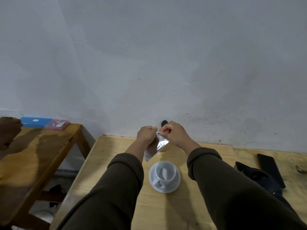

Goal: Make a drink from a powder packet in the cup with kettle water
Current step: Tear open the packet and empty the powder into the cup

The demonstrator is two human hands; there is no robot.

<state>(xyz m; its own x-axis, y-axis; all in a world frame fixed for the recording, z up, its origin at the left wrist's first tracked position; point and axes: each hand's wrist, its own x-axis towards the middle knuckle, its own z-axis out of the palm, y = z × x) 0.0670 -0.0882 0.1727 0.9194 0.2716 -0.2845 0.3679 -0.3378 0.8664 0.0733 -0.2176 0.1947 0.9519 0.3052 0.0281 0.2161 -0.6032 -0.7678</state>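
Note:
A silvery powder packet [153, 149] hangs above the table, pinched at its top edge by both hands. My left hand [146, 134] grips the top corner on the left, and my right hand [174, 132] pinches the same edge just beside it. Below them a white cup [164, 174] stands on a white saucer [176, 185], handle turned toward me, with a white spoon inside. A shiny kettle [165, 147] sits behind the packet, mostly hidden by my hands; only its lower body and a dark knob show.
The light wooden table [116, 146] runs to the wall. Dark objects, a flat black case [270, 168] and a black pouch [255, 178], lie at the right. A second wooden table [41, 146] on the left carries blue and pink boxes [44, 123]; another person's hand [9, 128] rests there.

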